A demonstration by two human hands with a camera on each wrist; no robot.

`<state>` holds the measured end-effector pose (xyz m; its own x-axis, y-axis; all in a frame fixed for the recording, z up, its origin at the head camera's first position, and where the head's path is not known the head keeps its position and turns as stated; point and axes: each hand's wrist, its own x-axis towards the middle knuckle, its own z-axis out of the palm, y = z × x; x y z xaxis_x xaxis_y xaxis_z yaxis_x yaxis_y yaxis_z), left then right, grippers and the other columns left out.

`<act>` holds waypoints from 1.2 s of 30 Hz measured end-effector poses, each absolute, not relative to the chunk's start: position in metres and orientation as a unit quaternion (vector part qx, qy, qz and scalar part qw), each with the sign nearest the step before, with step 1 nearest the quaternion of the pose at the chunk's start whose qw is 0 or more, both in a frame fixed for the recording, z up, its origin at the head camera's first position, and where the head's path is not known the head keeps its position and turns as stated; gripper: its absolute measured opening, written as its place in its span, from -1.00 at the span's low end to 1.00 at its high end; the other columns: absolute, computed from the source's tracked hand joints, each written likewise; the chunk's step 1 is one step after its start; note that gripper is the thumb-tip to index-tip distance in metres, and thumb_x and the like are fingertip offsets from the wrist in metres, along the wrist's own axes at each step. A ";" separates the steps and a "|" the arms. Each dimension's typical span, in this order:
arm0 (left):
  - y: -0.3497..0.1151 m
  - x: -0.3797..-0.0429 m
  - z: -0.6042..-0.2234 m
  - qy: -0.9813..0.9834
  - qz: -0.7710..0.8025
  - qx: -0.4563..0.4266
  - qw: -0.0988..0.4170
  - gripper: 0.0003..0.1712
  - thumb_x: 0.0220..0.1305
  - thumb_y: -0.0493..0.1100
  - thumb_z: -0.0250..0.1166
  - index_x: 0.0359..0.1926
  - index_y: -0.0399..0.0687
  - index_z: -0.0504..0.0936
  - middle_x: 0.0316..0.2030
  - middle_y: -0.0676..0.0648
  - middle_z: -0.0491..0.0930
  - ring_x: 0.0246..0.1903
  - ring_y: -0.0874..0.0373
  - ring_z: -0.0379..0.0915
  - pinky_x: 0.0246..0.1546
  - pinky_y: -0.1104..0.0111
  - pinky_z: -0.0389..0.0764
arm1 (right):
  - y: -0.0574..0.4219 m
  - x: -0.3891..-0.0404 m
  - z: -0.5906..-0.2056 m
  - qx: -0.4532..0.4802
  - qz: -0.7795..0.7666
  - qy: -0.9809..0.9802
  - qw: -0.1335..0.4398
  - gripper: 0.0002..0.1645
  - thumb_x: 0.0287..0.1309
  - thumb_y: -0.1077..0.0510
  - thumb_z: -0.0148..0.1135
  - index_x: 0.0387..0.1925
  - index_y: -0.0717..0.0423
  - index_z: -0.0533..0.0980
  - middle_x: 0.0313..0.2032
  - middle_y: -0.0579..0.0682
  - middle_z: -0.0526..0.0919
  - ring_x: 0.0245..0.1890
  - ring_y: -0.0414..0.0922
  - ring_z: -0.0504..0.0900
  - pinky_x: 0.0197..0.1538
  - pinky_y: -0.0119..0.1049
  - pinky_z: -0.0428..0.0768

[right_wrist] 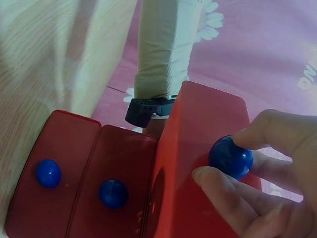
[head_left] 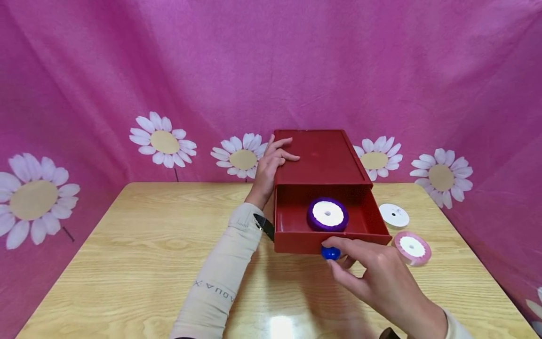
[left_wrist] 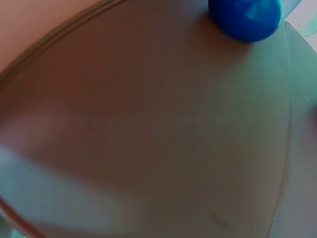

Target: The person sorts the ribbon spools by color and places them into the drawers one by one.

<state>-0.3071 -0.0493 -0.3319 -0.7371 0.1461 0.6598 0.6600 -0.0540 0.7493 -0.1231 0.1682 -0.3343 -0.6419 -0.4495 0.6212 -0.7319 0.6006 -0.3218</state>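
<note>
A red drawer cabinet (head_left: 319, 157) stands on the table, its top drawer (head_left: 292, 242) pulled out towards me. My right hand (head_left: 378, 270) pinches that drawer's round blue knob (right_wrist: 230, 157) between thumb and fingers. Inside the drawer, a spool of purple ribbon (head_left: 327, 214) leans with its white face towards me. My left hand (head_left: 267, 170) rests on the cabinet's top left edge, fingers spread loosely over the lid. In the right wrist view, two lower drawers with blue knobs (right_wrist: 113, 193) are pushed in. The left wrist view shows a blue knob (left_wrist: 246, 19) close up.
To the right of the cabinet lie a spool of pink ribbon (head_left: 411, 248) and a white disc-shaped spool (head_left: 394, 215). The wooden table (head_left: 169, 235) runs back to a pink curtain (head_left: 296, 61) printed with daisies. A black wrist device (right_wrist: 141, 112) sits on the left wrist.
</note>
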 end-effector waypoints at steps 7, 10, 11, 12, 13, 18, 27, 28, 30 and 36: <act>-0.049 -0.307 -0.330 -0.659 -0.657 -0.306 0.200 -0.59 0.16 -0.43 -0.15 -0.23 -0.59 0.62 0.24 -0.43 0.34 0.46 -0.25 -0.33 0.43 0.09 -0.30 | 0.167 -0.125 -0.335 0.348 0.285 -0.858 0.250 -0.64 0.12 -0.11 0.34 -0.07 -0.10 0.62 -0.31 -0.29 0.69 -0.45 -0.45 0.59 -0.53 -0.66 0.41; -0.049 -0.307 -0.329 -0.660 -0.655 -0.306 0.204 -0.58 0.15 -0.43 -0.15 -0.24 -0.58 0.62 0.23 -0.43 0.35 0.46 -0.27 -0.33 0.43 0.06 -0.30 | 0.166 -0.126 -0.334 0.348 0.285 -0.856 0.254 -0.60 0.20 -0.20 0.19 -0.07 -0.08 0.62 -0.32 -0.30 0.68 -0.45 -0.45 0.58 -0.52 -0.65 0.41; -0.050 -0.307 -0.329 -0.660 -0.655 -0.305 0.205 -0.58 0.15 -0.43 -0.15 -0.24 -0.59 0.62 0.23 -0.44 0.35 0.46 -0.27 -0.32 0.43 0.06 -0.30 | 0.166 -0.127 -0.334 0.346 0.284 -0.857 0.255 -0.59 0.21 -0.21 0.17 -0.07 -0.08 0.63 -0.33 -0.30 0.68 -0.45 -0.45 0.57 -0.53 -0.65 0.41; -0.050 -0.307 -0.329 -0.660 -0.654 -0.306 0.206 -0.59 0.15 -0.43 -0.15 -0.24 -0.59 0.62 0.22 -0.44 0.35 0.46 -0.28 -0.33 0.43 0.05 -0.31 | 0.166 -0.127 -0.334 0.344 0.284 -0.857 0.257 -0.58 0.22 -0.22 0.16 -0.07 -0.07 0.63 -0.34 -0.30 0.67 -0.45 -0.44 0.57 -0.53 -0.65 0.40; -0.050 -0.307 -0.329 -0.661 -0.654 -0.306 0.206 -0.59 0.15 -0.43 -0.15 -0.24 -0.59 0.62 0.23 -0.45 0.35 0.45 -0.28 -0.33 0.43 0.05 -0.31 | 0.166 -0.128 -0.334 0.342 0.282 -0.859 0.257 -0.56 0.23 -0.24 0.12 -0.08 -0.08 0.63 -0.35 -0.32 0.66 -0.46 -0.44 0.56 -0.54 -0.66 0.38; -0.050 -0.307 -0.329 -0.659 -0.656 -0.306 0.202 -0.59 0.16 -0.44 -0.16 -0.24 -0.60 0.61 0.23 -0.45 0.34 0.46 -0.27 -0.33 0.43 0.06 -0.30 | 0.166 -0.133 -0.333 0.345 0.278 -0.855 0.270 -0.51 0.27 -0.26 0.05 -0.09 -0.03 0.64 -0.39 -0.30 0.64 -0.47 -0.40 0.55 -0.56 -0.66 0.32; -0.049 -0.306 -0.331 -0.657 -0.656 -0.312 0.201 -0.59 0.17 -0.44 -0.16 -0.23 -0.61 0.61 0.23 -0.46 0.33 0.45 -0.28 -0.33 0.43 0.08 -0.30 | 0.167 -0.149 -0.335 0.329 0.270 -0.865 0.266 -0.63 0.17 -0.10 0.28 -0.07 -0.02 0.63 -0.36 -0.25 0.68 -0.48 -0.42 0.55 -0.61 -0.64 0.28; -0.049 -0.306 -0.331 -0.656 -0.656 -0.314 0.201 -0.59 0.17 -0.44 -0.16 -0.23 -0.62 0.61 0.23 -0.46 0.33 0.45 -0.28 -0.32 0.43 0.08 -0.30 | 0.167 -0.150 -0.336 0.325 0.270 -0.867 0.263 -0.65 0.12 -0.03 0.35 -0.06 -0.02 0.63 -0.35 -0.24 0.68 -0.48 -0.41 0.55 -0.62 -0.63 0.28; -0.048 -0.306 -0.331 -0.654 -0.656 -0.316 0.202 -0.59 0.16 -0.45 -0.16 -0.24 -0.62 0.61 0.23 -0.47 0.33 0.45 -0.29 -0.32 0.43 0.07 -0.31 | 0.167 -0.152 -0.336 0.320 0.268 -0.870 0.260 -0.61 0.01 0.12 0.43 -0.05 -0.03 0.63 -0.33 -0.24 0.69 -0.47 -0.41 0.55 -0.62 -0.62 0.27; -0.048 -0.307 -0.332 -0.651 -0.658 -0.319 0.203 -0.59 0.16 -0.45 -0.16 -0.23 -0.62 0.61 0.23 -0.47 0.32 0.45 -0.29 -0.32 0.43 0.09 -0.32 | 0.168 -0.160 -0.337 0.320 0.266 -0.871 0.263 -0.58 -0.05 0.17 0.46 -0.06 -0.02 0.63 -0.40 -0.28 0.65 -0.49 -0.42 0.51 -0.63 -0.61 0.25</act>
